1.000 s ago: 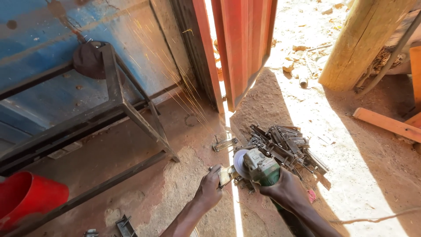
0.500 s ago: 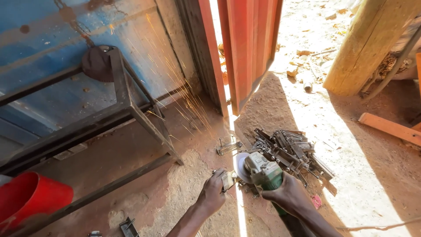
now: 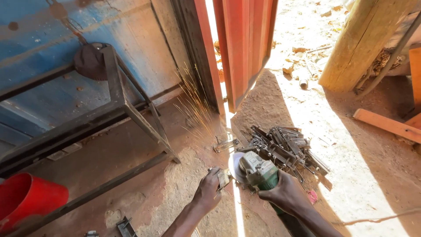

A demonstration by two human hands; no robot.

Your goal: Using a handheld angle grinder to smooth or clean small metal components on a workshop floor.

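- Here the right hand [image 3: 285, 193] wraps in a closed grip around the green body of a grinder [image 3: 258, 169], low in the middle of the view.
- The grinder's disc [image 3: 234, 166] stands on edge, facing left, and touches a small metal piece [image 3: 222, 177].
- The left hand [image 3: 209, 189] pinches that piece in a closed grip, pressing it down on the dirt floor [image 3: 131, 162], just left of the disc.
- Sparks [image 3: 195, 105] fan up and away to the left from the disc, toward the blue wall [image 3: 52, 44].
- A pile of metal parts [image 3: 285, 147] lies on the floor just behind the grinder, with one loose bracket [image 3: 224, 144] beside it.
- A dark steel frame [image 3: 118, 109] stands to the left, a dark cap [image 3: 90, 61] hung on its corner.
- A red bucket [image 3: 26, 199] sits at the lower left edge.
- A red door [image 3: 245, 44] stands ajar at the top, sunlight falling through the gap.
- A wooden post [image 3: 359, 44] leans at upper right, and a plank [image 3: 386, 125] lies near it.
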